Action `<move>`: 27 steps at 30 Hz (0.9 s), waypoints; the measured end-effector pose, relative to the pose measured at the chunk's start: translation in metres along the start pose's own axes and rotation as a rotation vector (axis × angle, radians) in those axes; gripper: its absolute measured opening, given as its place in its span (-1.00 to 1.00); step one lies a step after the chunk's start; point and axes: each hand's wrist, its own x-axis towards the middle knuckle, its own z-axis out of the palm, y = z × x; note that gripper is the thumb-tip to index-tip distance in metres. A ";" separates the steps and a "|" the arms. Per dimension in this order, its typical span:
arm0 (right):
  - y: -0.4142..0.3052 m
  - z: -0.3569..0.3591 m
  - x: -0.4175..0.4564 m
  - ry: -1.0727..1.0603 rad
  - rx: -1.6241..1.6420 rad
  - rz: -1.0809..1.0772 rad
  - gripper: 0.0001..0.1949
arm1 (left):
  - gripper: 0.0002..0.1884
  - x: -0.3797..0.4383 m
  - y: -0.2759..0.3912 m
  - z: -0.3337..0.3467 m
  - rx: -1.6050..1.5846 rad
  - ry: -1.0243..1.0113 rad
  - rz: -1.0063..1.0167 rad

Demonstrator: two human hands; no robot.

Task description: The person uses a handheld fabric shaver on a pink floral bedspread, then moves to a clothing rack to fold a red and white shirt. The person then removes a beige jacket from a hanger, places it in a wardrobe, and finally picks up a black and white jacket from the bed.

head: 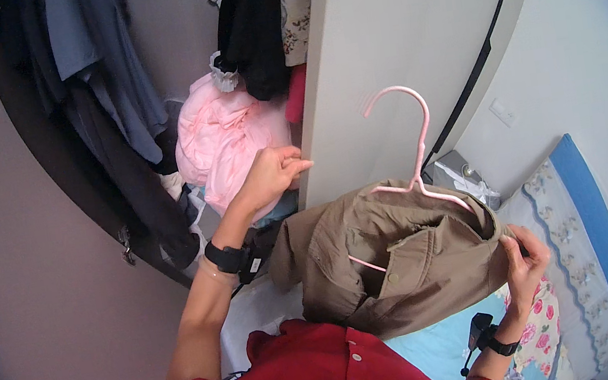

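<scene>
My right hand (527, 260) pinches the shoulder of an olive-brown jacket (353, 294) with a snap-buttoned flap. Inside the jacket is a pink clothes hanger (416, 180), its hook standing up out of the collar. The jacket hangs in front of my body, and one sleeve drapes to the left. My left hand (272, 174) is at the edge of a pale wardrobe door panel (398, 31), fingertips touching that edge. Whether these fingers grip it is not clear.
Behind my left hand a bundle of pink fabric (225, 125) lies inside the wardrobe. Above it hang a black garment (252, 28) and a floral one (297, 10); blue-grey clothes (114, 82) hang at the left. At the right are a bed with light blue bedding (437, 346) and a blue-edged pillow (589, 266).
</scene>
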 end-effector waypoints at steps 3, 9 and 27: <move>-0.004 -0.004 -0.005 0.006 -0.051 0.034 -0.90 | -0.79 0.004 -0.030 0.001 -0.158 -0.103 -0.030; -0.013 -0.006 -0.007 0.066 -0.102 0.038 -0.90 | -0.68 0.016 -0.025 0.001 0.229 -0.180 0.218; -0.047 0.004 -0.041 0.164 -0.317 0.103 -0.90 | -0.59 0.048 -0.027 0.051 0.244 -0.506 0.548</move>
